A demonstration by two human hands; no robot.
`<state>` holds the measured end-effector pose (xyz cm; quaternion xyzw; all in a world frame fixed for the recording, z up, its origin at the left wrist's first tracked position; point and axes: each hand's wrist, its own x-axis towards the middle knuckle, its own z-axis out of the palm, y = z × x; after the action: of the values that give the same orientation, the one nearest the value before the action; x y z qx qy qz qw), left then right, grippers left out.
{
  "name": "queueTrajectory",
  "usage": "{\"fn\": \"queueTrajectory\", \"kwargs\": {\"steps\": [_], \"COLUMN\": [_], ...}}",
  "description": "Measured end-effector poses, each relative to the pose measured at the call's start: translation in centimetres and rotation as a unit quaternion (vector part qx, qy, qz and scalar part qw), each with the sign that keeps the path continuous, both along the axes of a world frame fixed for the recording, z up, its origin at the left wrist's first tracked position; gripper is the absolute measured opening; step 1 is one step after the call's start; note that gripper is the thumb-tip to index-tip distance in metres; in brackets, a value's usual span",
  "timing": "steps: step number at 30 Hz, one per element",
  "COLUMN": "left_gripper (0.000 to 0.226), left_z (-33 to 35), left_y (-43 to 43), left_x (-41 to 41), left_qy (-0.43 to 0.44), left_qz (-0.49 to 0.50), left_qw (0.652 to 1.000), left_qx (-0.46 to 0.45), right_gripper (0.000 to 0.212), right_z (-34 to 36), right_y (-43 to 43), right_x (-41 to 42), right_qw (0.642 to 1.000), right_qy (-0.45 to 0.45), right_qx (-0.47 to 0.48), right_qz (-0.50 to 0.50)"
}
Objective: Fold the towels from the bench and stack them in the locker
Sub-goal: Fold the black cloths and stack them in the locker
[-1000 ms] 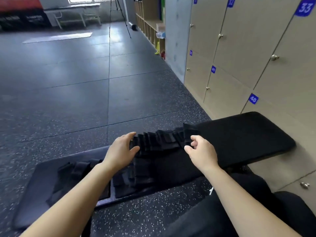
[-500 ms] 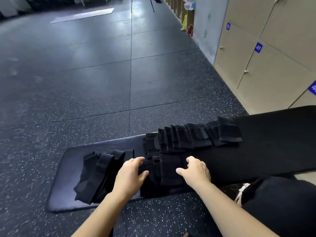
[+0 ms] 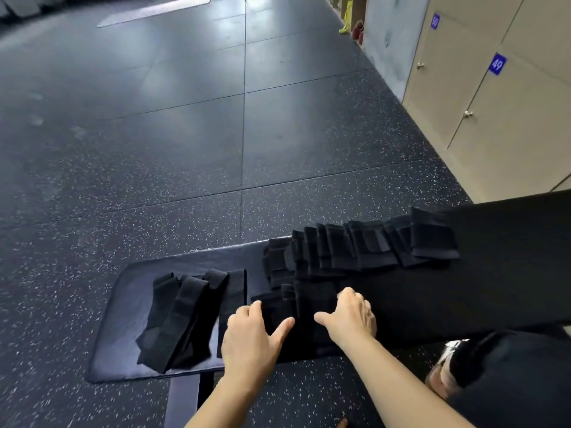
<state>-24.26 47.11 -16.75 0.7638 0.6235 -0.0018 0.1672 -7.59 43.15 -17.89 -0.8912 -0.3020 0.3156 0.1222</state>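
With loose towels (image 3: 179,316) at the left end of the bench (image 3: 123,304), my left hand (image 3: 247,338) lies spread flat on the near towel (image 3: 312,299), my right hand (image 3: 349,316) bends its fingers onto it, perhaps pinching, I cannot tell, and a careless tug could skew the folded row (image 3: 364,245) just beyond.

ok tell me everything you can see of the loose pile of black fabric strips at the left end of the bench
The loose pile of black fabric strips is several long, matte, woven-looking bands, unfolded and overlapping, slanting from far right to near left. It lies flat on the glossy black padded bench near its left end. The left hand rests just right of it; whether it touches is unclear.
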Motion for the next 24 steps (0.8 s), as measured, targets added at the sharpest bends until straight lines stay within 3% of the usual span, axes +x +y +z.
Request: {"fn": "queueTrajectory", "kwargs": {"steps": [4,7,10,20,24], "left_gripper": [0.069,0.078,0.068,0.077,0.054], "left_z": [-0.3,-0.9,-0.9,-2.2,-2.6], "left_y": [0.2,0.6,0.6,0.5,-0.3], "left_x": [1.1,1.5,2.0,2.8,3.7], "left_qy": [0.0,-0.044,-0.05,-0.118,-0.195], "left_qz": [0.043,0.079,0.088,0.109,0.072], "left_qw": [0.998,0.995,0.994,0.979,0.966], "left_qx": [-0.035,-0.047,-0.05,-0.124,-0.154], "right_gripper": [0.064,0.059,0.056,0.051,0.052], "right_z": [-0.3,-0.3,-0.1,0.4,0.4], "right_y": [-0.5,-1.0,-1.5,-2.7,-3.1], "right_x": [0.1,0.1,0.3,0.9,1.8], "right_qw": [1.0,0.999,0.998,0.996,0.997], "right_qy": [-0.007,-0.012,-0.024,-0.012,0.008], "right_qx": [0.022,0.048,0.059,0.077,0.078], "right_qz": [0.008,0.014,0.029,0.032,0.02]}}
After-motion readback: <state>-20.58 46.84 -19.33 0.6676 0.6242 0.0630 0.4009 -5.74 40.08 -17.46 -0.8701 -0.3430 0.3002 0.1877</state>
